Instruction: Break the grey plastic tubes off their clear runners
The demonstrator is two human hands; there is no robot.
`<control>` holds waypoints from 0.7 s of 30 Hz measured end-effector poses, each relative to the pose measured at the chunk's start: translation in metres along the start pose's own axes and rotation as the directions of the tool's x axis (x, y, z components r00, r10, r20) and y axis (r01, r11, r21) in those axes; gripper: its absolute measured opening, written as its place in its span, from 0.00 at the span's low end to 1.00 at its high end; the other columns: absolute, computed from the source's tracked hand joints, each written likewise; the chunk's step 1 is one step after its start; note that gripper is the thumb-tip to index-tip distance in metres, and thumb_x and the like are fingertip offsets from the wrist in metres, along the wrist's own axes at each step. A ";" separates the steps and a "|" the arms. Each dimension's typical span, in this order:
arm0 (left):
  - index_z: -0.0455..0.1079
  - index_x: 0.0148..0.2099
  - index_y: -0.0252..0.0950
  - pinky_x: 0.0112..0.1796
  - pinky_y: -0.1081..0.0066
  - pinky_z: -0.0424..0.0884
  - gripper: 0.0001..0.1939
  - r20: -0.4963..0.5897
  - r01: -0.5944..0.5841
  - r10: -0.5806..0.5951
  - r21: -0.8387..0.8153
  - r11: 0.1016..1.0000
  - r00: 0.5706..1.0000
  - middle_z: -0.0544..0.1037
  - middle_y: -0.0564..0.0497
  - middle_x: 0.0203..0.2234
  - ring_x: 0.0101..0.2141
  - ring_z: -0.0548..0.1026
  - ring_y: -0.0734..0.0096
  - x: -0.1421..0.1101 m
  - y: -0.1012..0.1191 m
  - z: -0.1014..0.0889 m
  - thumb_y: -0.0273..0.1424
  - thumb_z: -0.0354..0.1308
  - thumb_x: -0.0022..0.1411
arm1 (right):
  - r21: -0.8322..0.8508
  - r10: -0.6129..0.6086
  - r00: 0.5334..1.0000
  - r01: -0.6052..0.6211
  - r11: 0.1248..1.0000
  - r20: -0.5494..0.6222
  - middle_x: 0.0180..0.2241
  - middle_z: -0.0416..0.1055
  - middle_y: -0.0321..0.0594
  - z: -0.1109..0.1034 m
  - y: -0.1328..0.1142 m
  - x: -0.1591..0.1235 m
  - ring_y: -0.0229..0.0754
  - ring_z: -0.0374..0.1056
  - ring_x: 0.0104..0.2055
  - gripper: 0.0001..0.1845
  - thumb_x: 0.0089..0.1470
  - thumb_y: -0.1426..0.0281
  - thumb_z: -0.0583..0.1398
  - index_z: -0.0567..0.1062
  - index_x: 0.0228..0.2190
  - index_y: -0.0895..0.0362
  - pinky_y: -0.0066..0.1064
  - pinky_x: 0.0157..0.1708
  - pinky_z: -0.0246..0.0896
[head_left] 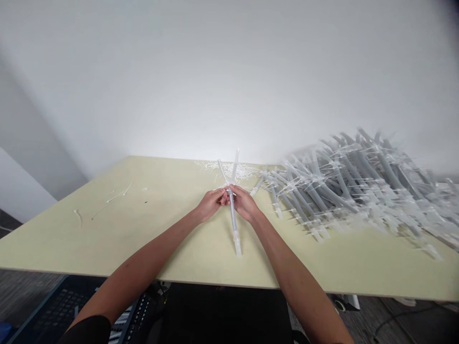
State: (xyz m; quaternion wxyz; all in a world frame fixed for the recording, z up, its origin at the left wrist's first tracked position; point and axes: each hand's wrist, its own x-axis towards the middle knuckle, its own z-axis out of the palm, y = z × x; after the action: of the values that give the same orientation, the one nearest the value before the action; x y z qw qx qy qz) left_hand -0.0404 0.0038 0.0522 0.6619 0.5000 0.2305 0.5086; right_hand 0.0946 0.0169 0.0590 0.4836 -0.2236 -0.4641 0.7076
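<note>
Above the middle of the table I hold a clear plastic tube assembly (234, 220). It forks at the top into two thin tubes, and a whitish connector sits at its lower end. My left hand (211, 204) pinches it from the left at the fork. From the other side, my right hand (244, 202) has its fingers closed round the same joint. The fingertips meet there, so the joint itself is partly hidden. Just behind the hands lies a scatter of thin white strips (244, 170) that look like cable ties.
A large heap of similar tube assemblies (337, 186) covers the right side of the pale yellow table (118, 248). A few loose strips (112, 198) lie on the left. Below the front edge stands a dark blue plastic crate (68, 298). A white wall (215, 81) rises behind.
</note>
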 end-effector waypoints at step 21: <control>0.71 0.35 0.32 0.39 0.67 0.65 0.14 -0.154 0.045 -0.051 -0.039 0.998 0.987 0.73 0.47 0.32 0.33 0.71 0.70 -0.002 -0.002 0.006 0.40 0.59 0.53 | -0.136 -0.099 0.977 0.074 0.988 -0.189 0.32 0.72 0.38 0.010 0.005 -0.003 0.38 0.66 0.34 0.14 0.43 0.58 0.63 0.76 0.31 0.54 0.31 0.34 0.59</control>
State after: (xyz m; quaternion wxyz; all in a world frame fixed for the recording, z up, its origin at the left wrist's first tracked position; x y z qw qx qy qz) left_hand -0.0358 -0.0010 0.0527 0.6629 0.4414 0.2841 0.5338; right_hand 0.0854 0.0093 0.0589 0.5418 -0.3018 -0.4682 0.6294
